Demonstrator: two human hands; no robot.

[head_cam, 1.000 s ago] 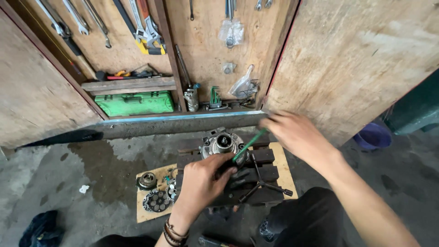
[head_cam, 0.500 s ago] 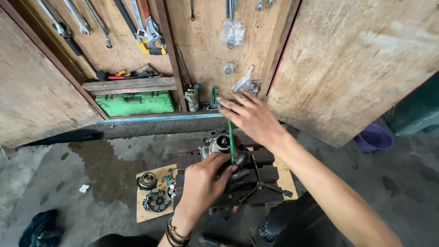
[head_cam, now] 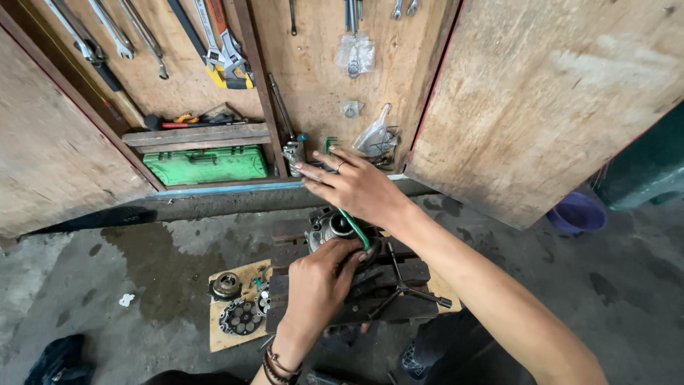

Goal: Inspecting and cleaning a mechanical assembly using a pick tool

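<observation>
The rounded grey metal engine part point(head_cam: 329, 229) sits on a dark slatted wooden block point(head_cam: 299, 251) on the concrete floor point(head_cam: 142, 271), directly below the open tool cabinet. The left hand point(head_cam: 318, 284) rests on the near side of the part, fingers curled against it; whether that grip is fully closed on the part cannot be told. The right hand point(head_cam: 356, 187) is stretched forward above the part with fingers spread toward the cabinet's lower shelf, near a small metal can point(head_cam: 292, 152), and its grip is apart at the fingertips while a thin green-handled tool point(head_cam: 350, 219) runs from under the palm down to the part. Compared with half a second ago, the right hand has moved further up and forward, from just over the part to the cabinet's edge; the left hand has stayed in place. Beside the block, a round toothed clutch plate point(head_cam: 240, 316) and a small round metal hub point(head_cam: 226, 285) lie on a piece of cardboard point(head_cam: 217, 335). A black cross-shaped wrench point(head_cam: 401, 288) lies on the block's right side. A green plastic tool case point(head_cam: 208, 164) sits in the cabinet's left compartment.
</observation>
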